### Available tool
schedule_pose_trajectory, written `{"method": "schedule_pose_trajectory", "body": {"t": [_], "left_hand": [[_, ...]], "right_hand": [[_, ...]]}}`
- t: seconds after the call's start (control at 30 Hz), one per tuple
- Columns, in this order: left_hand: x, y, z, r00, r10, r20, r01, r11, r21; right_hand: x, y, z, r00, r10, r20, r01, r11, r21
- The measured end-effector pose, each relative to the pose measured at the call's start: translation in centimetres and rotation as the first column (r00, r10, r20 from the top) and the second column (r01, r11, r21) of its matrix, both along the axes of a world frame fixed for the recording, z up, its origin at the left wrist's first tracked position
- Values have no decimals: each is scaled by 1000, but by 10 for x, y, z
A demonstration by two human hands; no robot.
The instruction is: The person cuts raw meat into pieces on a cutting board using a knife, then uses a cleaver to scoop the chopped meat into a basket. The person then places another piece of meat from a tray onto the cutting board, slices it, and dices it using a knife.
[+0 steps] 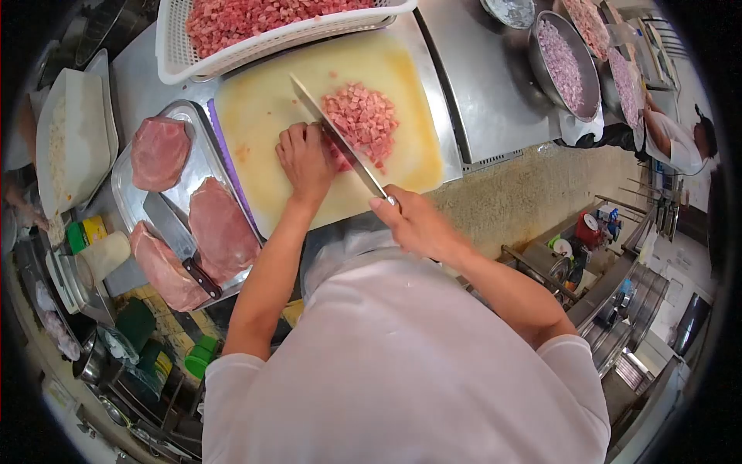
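Note:
My right hand (417, 220) is closed around the handle of a long kitchen knife (352, 155). Its blade slants up and left across the yellowed cutting board (263, 93). Right of the blade lies a heap of diced raw pink meat (367, 116). My left hand (305, 161) is closed, its fingers curled on the board close against the left side of the blade. Some meat (338, 158) shows between that hand and the knife; how much of it the fingers cover is hidden.
A white perforated basket (270, 56) of diced meat stands behind the board. To the left, a metal tray (127, 178) holds large raw meat pieces and a second knife (171, 228). Bowls (589, 108) of chopped food stand at upper right, near another person (680, 143).

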State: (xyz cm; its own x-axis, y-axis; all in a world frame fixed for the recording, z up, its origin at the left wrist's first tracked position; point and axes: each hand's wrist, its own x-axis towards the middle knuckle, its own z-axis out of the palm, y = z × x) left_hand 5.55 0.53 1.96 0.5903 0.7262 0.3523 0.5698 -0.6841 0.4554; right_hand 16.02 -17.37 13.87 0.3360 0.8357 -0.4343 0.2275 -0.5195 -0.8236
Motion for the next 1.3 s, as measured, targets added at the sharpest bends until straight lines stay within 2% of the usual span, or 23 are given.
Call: {"method": "schedule_pose_trajectory", "body": {"t": [0.07,0.17,0.27,0.37,0.47,0.53,0.6,0.7,0.77,0.87,0.97,1.07,1.17,1.27,1.3], "left_hand": [[0,0,0,1000,-4,5,4,1000,16],[-2,2,-3,1000,-21,21,20,999,45],[-2,2,-2,999,-25,27,25,1000,13],[-3,3,-5,999,-29,24,29,999,-21],[-4,3,-5,999,-37,0,37,998,-44],[-2,5,-4,999,-37,8,37,999,-17],[-9,1,-4,999,-43,12,43,999,-16],[-6,4,-5,997,-62,46,62,998,-19],[-6,5,-11,998,-52,34,53,998,-23],[-7,5,0,997,-81,13,81,995,-56],[-4,4,-1,998,-62,34,62,998,-3],[-6,6,-4,998,-61,8,61,998,-25],[-8,7,4,988,-80,128,94,990,-104],[-19,13,10,938,19,346,53,979,-197],[-21,13,9,955,2,298,51,984,-171]], "right_hand": [[-5,14,-12,988,-64,-141,49,993,-109],[-4,51,-15,994,-47,-98,28,982,-186],[-1,50,7,976,-119,-181,66,959,-274],[-5,22,29,992,-66,-106,37,966,-255],[-21,12,34,978,-135,-160,83,953,-293],[-23,27,-17,992,-108,-59,103,992,-72],[-27,42,-38,995,-97,-18,97,995,8],[-17,58,-9,993,-103,-63,95,988,-124],[-13,53,25,974,-138,-181,78,950,-301],[-29,16,39,989,-109,-101,87,976,-200],[-44,17,5,943,-234,-235,197,966,-169],[-29,55,-32,977,-125,-173,91,978,-190],[-17,69,-14,960,-200,-197,164,969,-186],[-7,53,16,976,-194,-96,166,955,-247],[-3,42,25,992,-120,-47,108,973,-206]]}}
